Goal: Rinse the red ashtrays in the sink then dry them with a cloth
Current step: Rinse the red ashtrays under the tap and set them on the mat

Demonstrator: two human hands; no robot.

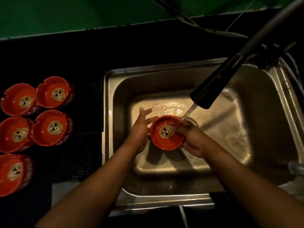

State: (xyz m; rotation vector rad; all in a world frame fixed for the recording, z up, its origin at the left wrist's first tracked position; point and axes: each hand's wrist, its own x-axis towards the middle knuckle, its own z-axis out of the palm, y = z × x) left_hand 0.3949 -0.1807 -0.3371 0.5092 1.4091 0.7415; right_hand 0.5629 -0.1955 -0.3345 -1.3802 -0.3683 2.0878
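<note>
A red ashtray [166, 139] with a skull print in its bowl is held over the steel sink [246, 89], under a thin stream of water [188, 113] from the black faucet [218, 79]. My left hand [139, 129] cups its left side with fingers spread. My right hand [190, 137] grips its right rim, thumb inside the bowl. Several more red ashtrays [52, 92] of the same kind stand on the dark counter at the left.
A pale cloth [64, 188] lies on the counter by the sink's front left corner. A grey object [296, 167] sits at the sink's right edge. Cables [213, 31] run along the back, below a green wall.
</note>
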